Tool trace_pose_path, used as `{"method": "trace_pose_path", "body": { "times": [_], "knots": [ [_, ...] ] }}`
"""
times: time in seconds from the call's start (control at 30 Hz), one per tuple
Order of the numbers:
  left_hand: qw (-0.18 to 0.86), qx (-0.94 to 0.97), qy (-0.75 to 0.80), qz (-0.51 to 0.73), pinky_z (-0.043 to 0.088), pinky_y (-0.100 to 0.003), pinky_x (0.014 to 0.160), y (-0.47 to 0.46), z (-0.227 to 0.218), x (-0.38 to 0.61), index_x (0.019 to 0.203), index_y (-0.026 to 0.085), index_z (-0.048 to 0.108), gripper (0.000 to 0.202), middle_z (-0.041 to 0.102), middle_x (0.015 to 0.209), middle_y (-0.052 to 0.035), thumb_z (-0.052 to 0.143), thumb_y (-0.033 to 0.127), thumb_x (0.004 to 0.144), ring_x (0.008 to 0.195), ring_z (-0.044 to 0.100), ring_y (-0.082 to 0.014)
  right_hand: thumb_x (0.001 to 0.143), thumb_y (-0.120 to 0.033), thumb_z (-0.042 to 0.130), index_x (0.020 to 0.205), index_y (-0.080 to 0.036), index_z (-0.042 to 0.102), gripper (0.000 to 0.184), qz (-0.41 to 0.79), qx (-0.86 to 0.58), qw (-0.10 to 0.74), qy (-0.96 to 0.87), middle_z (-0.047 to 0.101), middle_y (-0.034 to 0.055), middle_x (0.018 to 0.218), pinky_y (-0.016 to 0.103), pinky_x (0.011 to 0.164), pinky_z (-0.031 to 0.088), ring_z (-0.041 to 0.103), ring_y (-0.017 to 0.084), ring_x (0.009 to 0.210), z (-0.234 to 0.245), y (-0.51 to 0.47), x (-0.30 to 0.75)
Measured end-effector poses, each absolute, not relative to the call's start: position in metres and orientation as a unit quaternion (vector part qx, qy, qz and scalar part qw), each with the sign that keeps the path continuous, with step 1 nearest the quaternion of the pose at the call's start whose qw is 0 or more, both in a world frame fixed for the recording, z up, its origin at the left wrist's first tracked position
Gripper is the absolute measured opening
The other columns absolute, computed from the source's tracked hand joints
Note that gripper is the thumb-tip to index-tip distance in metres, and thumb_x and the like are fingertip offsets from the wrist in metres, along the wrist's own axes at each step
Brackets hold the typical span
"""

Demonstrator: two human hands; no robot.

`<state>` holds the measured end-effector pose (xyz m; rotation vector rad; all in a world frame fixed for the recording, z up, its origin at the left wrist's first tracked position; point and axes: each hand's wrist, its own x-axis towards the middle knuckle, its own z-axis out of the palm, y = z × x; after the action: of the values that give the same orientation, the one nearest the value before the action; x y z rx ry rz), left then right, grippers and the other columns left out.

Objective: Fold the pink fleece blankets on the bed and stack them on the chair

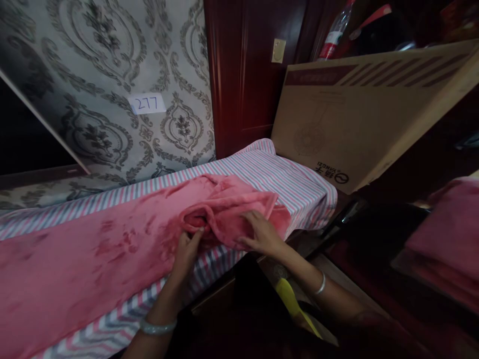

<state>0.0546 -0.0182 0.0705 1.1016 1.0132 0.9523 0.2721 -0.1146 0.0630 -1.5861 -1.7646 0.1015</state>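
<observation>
A pink fleece blanket (112, 249) lies along a bed covered by a pink, blue and white striped sheet (292, 184). Its right end is bunched and folded over. My left hand (188, 248) pinches a fold of the blanket near the bed's front edge, fingers closed on the fabric. My right hand (262, 233) lies on the bunched end of the blanket, fingers spread and pressing the fabric. Each wrist wears a bangle.
A large cardboard box (355, 119) leans at the bed's right end against dark red wood panelling (243, 75). Patterned wallpaper with a label reading 277 (146, 103) is behind the bed. More pink fabric (449, 234) lies at the right. A yellow object (290, 296) sits below my right arm.
</observation>
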Motion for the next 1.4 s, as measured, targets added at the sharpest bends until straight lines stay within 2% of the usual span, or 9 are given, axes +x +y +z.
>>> {"method": "trace_pose_path", "body": {
  "times": [0.13,0.3,0.5,0.6,0.67,0.83,1.0,1.17,1.4],
  "knots": [
    [0.595,0.483,0.436,0.472,0.054,-0.029,0.06,-0.019,0.074,0.064,0.096,0.016,0.068,0.055,0.073,0.082,-0.0038,0.081,0.054,0.059,0.069,0.068,-0.0192,0.08,-0.039,0.08,0.157,-0.022,0.039,0.088,-0.003,-0.637,0.238,-0.733,0.049,0.018,0.145,0.053,0.106,0.043,0.046,0.035,0.129,0.035,-0.132,0.259],
    [0.546,0.528,0.449,0.471,0.05,-0.026,0.056,-0.01,0.073,0.067,0.081,0.016,0.068,0.041,0.069,0.069,-0.0016,0.077,0.049,0.059,0.065,0.063,-0.0178,0.095,-0.012,0.051,0.145,-0.02,0.056,0.051,-0.033,-0.658,0.249,-0.71,0.06,0.0157,0.135,0.046,0.099,0.048,0.054,0.028,0.118,0.024,-0.118,0.257],
    [0.574,0.542,0.429,0.439,0.052,-0.03,0.056,-0.001,0.067,0.067,0.085,0.018,0.069,0.032,0.071,0.073,-0.0028,0.069,0.036,0.059,0.065,0.066,-0.0209,0.099,-0.02,0.051,0.116,-0.019,0.071,0.027,0.018,-0.629,0.27,-0.729,0.069,0.01,0.113,0.037,0.093,0.05,0.059,0.024,0.107,0.056,-0.116,0.283],
    [0.55,0.549,0.428,0.461,0.054,-0.031,0.061,-0.002,0.073,0.073,0.089,0.018,0.068,0.036,0.071,0.077,-0.0031,0.072,0.04,0.061,0.068,0.066,-0.0208,0.085,-0.042,0.076,0.143,-0.016,0.055,0.067,0.003,-0.647,0.218,-0.73,0.061,0.0163,0.132,0.046,0.1,0.047,0.054,0.032,0.117,0.059,-0.123,0.265],
    [0.529,0.559,0.435,0.468,0.054,-0.031,0.063,-0.005,0.076,0.076,0.087,0.018,0.067,0.037,0.07,0.076,-0.0025,0.073,0.043,0.061,0.069,0.065,-0.0201,0.079,-0.04,0.081,0.153,-0.018,0.044,0.086,-0.02,-0.682,0.182,-0.708,0.053,0.0195,0.143,0.052,0.102,0.044,0.05,0.036,0.123,0.051,-0.124,0.247],
    [0.54,0.562,0.427,0.458,0.054,-0.031,0.068,-0.008,0.073,0.079,0.091,0.018,0.065,0.038,0.071,0.081,-0.0021,0.071,0.033,0.057,0.075,0.066,-0.0205,0.092,-0.012,0.057,0.15,-0.022,0.05,0.059,-0.026,-0.705,0.186,-0.684,0.057,0.0155,0.141,0.046,0.1,0.046,0.052,0.03,0.122,0.035,-0.118,0.243],
    [0.535,0.59,0.418,0.437,0.054,-0.032,0.07,0.003,0.081,0.073,0.092,0.017,0.069,0.037,0.073,0.086,-0.005,0.061,0.026,0.058,0.082,0.068,-0.0237,0.096,-0.021,0.059,0.121,-0.016,0.07,0.028,0.023,-0.664,0.21,-0.717,0.071,0.0112,0.113,0.041,0.099,0.047,0.059,0.026,0.108,0.06,-0.116,0.281],
    [0.459,0.623,0.421,0.474,0.051,-0.03,0.065,0.013,0.101,0.08,0.081,0.02,0.067,0.022,0.069,0.076,-0.0029,0.063,0.032,0.064,0.073,0.064,-0.0208,0.078,-0.055,0.08,0.153,-0.016,0.045,0.091,-0.019,-0.703,0.152,-0.694,0.059,0.0197,0.134,0.052,0.098,0.047,0.053,0.038,0.118,0.061,-0.119,0.254],
    [0.481,0.636,0.405,0.447,0.054,-0.032,0.078,0.008,0.09,0.083,0.094,0.022,0.067,0.039,0.071,0.089,-0.0015,0.066,0.024,0.055,0.084,0.065,-0.0223,0.085,-0.008,0.057,0.149,-0.022,0.051,0.066,-0.031,-0.703,0.179,-0.688,0.059,0.0178,0.141,0.051,0.098,0.047,0.05,0.035,0.127,0.026,-0.12,0.241]
  ]
}}
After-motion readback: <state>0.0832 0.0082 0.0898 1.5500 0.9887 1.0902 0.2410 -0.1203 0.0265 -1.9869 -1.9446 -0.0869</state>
